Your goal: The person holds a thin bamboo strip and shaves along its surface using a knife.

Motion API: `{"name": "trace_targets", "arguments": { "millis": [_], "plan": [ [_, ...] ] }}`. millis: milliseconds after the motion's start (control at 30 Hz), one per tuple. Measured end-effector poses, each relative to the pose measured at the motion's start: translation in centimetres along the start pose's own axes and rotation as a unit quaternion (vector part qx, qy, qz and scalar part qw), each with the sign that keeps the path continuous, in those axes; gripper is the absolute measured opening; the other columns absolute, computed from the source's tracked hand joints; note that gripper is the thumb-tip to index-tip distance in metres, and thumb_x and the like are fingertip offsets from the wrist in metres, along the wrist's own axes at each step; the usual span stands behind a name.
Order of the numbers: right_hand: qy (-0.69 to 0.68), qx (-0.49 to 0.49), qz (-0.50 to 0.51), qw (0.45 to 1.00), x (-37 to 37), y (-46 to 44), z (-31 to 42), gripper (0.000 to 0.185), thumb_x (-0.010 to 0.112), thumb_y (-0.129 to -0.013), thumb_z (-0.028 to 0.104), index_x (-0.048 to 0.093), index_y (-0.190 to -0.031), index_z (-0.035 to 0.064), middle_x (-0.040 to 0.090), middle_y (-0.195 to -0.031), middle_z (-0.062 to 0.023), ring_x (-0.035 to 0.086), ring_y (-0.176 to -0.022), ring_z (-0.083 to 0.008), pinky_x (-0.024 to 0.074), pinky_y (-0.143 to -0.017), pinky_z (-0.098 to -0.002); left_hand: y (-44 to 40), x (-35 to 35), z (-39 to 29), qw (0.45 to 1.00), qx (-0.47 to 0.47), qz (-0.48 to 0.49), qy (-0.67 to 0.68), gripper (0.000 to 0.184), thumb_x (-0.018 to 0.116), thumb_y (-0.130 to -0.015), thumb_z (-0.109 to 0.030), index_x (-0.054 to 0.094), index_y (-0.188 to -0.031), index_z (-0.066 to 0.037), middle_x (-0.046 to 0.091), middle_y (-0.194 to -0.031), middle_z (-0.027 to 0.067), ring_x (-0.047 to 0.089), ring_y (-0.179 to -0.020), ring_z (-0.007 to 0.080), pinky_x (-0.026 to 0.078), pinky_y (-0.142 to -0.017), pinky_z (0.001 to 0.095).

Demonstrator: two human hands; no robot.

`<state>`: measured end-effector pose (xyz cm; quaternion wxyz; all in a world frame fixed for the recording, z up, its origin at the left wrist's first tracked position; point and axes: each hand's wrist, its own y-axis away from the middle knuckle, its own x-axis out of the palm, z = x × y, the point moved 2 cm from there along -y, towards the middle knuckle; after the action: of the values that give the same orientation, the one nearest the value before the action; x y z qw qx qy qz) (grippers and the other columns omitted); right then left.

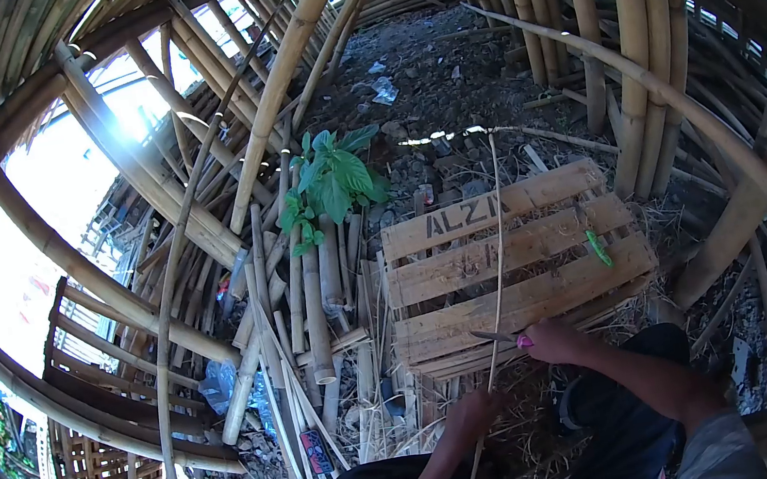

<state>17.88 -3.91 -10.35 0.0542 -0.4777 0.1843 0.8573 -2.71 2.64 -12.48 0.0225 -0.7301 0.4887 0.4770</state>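
While the left hand [473,413] grips its lower part, a long, thin bamboo strip [499,213] runs upward, pale tan, slightly bowed, narrow all along. Position: between the knees at the low end, then across the front of a slatted wooden crate [447,276], its tip beyond the crate's far edge. Right hand [555,341] closed on the pink handle of a knife [492,336]; blade points left, at the strip. Whether it touches cannot be told.

Crate: weathered slats, dark stencilled letters on the far one, partly covered by the strip. Bright green object [599,248] on its right side. Crate fills the space just ahead of the knees.

Left of crate: cut bamboo poles [319,332] in a heap, leafy plant [337,185] over them. Small red-and-black object [315,452] lower down. Right: upright bamboo posts [637,57], with a long curved pole [651,82] slanting in front.
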Motion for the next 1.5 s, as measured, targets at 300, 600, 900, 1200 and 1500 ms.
{"name": "trace_targets", "arguments": {
  "millis": [300, 600, 900, 1200, 1500],
  "plan": [
    [-0.008, 0.004, 0.014, 1.0, -0.2, 0.1, 0.1, 0.031, 0.056, -0.082, 0.027, 0.063, -0.083, -0.0035, 0.062, -0.078, -0.0258, 0.062, -0.078, -0.0402, 0.0482, -0.075, -0.0473, -0.2, 0.2, 0.2, 1.0, 0.001, -0.002, 0.001, 0.051, 0.048, -0.085, -0.048, 0.062, -0.083, 0.0, 0.062, -0.08, 0.0248, 0.06, -0.08, 0.0428, 0.046, -0.07, 0.0509],
    [-0.013, 0.013, 0.029, 0.999, 0.1, -0.1, -0.3, 0.033, 0.056, -0.083, 0.03, 0.063, -0.086, -0.0023, 0.062, -0.078, -0.0264, 0.062, -0.078, -0.0406, 0.0481, -0.074, -0.0475, 0.4, -0.3, -0.5, 1.0, 0.007, -0.009, 0.018, 0.051, 0.048, -0.085, -0.048, 0.062, -0.08, 0.001, 0.061, -0.08, 0.0257, 0.059, -0.081, 0.043, 0.045, -0.07, 0.0507],
    [-0.014, 0.008, 0.029, 0.999, -0.1, 0.0, -0.1, 0.039, 0.057, -0.083, 0.034, 0.062, -0.084, -0.0046, 0.061, -0.077, -0.0273, 0.061, -0.078, -0.041, 0.0478, -0.074, -0.0475, 0.3, -0.2, -0.6, 1.0, 0.011, -0.008, 0.025, 0.047, 0.045, -0.089, -0.043, 0.058, -0.089, 0.003, 0.06, -0.076, 0.0282, 0.059, -0.078, 0.0445, 0.045, -0.069, 0.0516],
    [-0.025, -0.001, 0.041, 0.999, -0.6, 0.2, 0.2, 0.033, 0.052, -0.084, 0.029, 0.064, -0.079, -0.0015, 0.063, -0.071, -0.0214, 0.063, -0.073, -0.0369, 0.0496, -0.073, -0.0455, 0.7, -0.9, -1.4, 0.999, -0.015, -0.002, 0.034, 0.049, 0.048, -0.085, -0.044, 0.059, -0.084, 0.004, 0.061, -0.078, 0.0262, 0.059, -0.08, 0.0429, 0.044, -0.072, 0.0499],
    [-0.009, -0.004, 0.049, 0.999, -0.9, 0.4, 0.5, 0.032, 0.053, -0.084, 0.028, 0.063, -0.084, -0.0021, 0.063, -0.072, -0.0219, 0.063, -0.072, -0.0368, 0.0493, -0.071, -0.0458, 0.8, -1.2, -1.6, 1.0, -0.001, 0.012, 0.029, 0.048, 0.049, -0.085, -0.043, 0.059, -0.085, 0.003, 0.06, -0.079, 0.0267, 0.059, -0.081, 0.0431, 0.044, -0.073, 0.0497]
  ]
}}
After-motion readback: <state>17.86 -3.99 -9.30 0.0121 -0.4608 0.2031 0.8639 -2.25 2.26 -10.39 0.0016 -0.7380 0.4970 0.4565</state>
